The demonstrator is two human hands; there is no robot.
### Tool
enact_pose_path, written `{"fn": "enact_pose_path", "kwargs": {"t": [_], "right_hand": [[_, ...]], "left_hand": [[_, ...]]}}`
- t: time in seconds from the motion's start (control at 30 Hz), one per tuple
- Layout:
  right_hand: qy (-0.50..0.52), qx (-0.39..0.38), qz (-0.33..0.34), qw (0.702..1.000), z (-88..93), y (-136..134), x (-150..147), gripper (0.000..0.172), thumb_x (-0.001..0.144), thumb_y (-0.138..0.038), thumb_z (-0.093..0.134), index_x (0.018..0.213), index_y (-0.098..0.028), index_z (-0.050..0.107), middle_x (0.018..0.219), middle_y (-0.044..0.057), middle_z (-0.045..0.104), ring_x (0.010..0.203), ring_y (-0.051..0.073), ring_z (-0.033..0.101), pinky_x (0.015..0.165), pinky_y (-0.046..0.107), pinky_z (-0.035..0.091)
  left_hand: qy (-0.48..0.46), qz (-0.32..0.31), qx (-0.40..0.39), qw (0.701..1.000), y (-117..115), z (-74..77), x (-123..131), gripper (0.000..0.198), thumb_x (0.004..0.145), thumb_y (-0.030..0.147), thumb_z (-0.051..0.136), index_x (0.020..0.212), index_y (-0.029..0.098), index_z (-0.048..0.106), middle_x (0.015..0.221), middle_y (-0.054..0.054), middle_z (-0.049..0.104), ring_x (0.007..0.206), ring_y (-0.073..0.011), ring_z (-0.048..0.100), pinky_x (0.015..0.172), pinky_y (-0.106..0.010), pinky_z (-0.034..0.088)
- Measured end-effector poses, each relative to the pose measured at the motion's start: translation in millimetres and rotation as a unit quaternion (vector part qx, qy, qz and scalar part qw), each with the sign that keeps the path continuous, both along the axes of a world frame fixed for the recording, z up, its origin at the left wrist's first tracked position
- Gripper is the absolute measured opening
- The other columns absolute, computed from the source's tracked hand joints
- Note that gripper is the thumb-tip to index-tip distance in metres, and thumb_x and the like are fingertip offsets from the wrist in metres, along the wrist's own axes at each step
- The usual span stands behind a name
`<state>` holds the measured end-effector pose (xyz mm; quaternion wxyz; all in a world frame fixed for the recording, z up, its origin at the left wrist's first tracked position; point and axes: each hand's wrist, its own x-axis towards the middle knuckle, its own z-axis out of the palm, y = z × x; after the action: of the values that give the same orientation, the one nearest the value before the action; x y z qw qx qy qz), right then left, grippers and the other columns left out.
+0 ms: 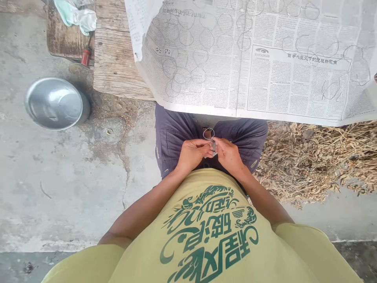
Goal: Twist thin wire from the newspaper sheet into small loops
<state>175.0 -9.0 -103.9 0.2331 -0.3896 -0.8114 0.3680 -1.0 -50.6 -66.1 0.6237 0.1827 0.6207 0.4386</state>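
Over my lap, my left hand (192, 154) and my right hand (227, 154) meet with fingers closed in a pinch. From between the fingertips a thin wire ring (209, 128) stands up, and both hands grip it near its lower end. A small greyish piece (214, 147) shows between the hands; its kind is too small to tell. Many similar wire rings (186, 36) lie on the newspaper (265, 106) in front of me. Loose bent wire pieces (331, 94) rest at its right side.
The newspaper covers much of a wooden table (118, 59). At the left are a metal pot (55, 104) on the concrete floor, a red-handled screwdriver (85, 57) and a pale cloth (85, 19). Dry leaves and straw (309, 161) cover the ground at the right.
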Motion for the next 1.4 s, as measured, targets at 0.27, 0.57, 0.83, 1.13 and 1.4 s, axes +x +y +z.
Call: {"fn": "enact_pose_path", "kwargs": {"t": [0.27,0.57,0.83,1.13,1.4], "right_hand": [[-0.006,-0.019,-0.014,1.0,-1.5,3.1,2.3,0.035,0.108,-0.016,0.049,0.131,-0.023,0.075,0.105,0.01,0.083,0.095,0.025,0.077,0.089,0.038,0.062],[0.01,-0.038,-0.02,0.999,10.3,6.8,5.5,0.035,0.109,-0.018,0.05,0.132,-0.021,0.076,0.105,0.009,0.084,0.091,0.023,0.08,0.092,0.038,0.064],[0.051,-0.041,-0.036,0.997,15.0,4.8,0.0,0.034,0.107,-0.017,0.052,0.128,-0.022,0.079,0.1,0.007,0.085,0.085,0.02,0.079,0.087,0.035,0.065],[0.038,-0.031,0.002,0.999,16.8,5.5,0.3,0.034,0.108,-0.015,0.05,0.127,-0.018,0.078,0.106,0.011,0.085,0.092,0.022,0.081,0.087,0.035,0.065],[0.046,-0.042,0.015,0.998,18.9,5.5,5.3,0.036,0.109,-0.015,0.048,0.135,-0.018,0.073,0.093,0.007,0.082,0.084,0.02,0.077,0.085,0.035,0.064]], "left_hand": [[-0.007,0.002,0.004,1.0,-1.3,-4.6,3.7,0.035,0.071,0.044,0.095,0.083,0.013,0.083,0.078,-0.008,0.081,0.067,-0.0192,0.076,0.07,-0.038,0.069],[0.0,-0.005,0.042,0.999,-2.4,-0.6,-1.5,0.036,0.078,0.047,0.092,0.092,0.015,0.087,0.087,-0.007,0.082,0.071,-0.0175,0.075,0.068,-0.033,0.066],[0.04,0.007,0.085,0.996,-7.3,1.1,-1.8,0.041,0.083,0.055,0.09,0.1,0.018,0.086,0.091,-0.007,0.084,0.07,-0.0189,0.076,0.071,-0.036,0.067],[0.006,-0.033,0.055,0.998,-4.9,3.4,-7.5,0.039,0.08,0.054,0.092,0.091,0.017,0.087,0.085,-0.008,0.083,0.069,-0.0188,0.076,0.066,-0.033,0.066],[-0.02,-0.015,0.046,0.999,-3.4,7.4,-10.0,0.041,0.076,0.053,0.096,0.093,0.017,0.089,0.085,-0.008,0.083,0.069,-0.0187,0.076,0.067,-0.033,0.067]]}}
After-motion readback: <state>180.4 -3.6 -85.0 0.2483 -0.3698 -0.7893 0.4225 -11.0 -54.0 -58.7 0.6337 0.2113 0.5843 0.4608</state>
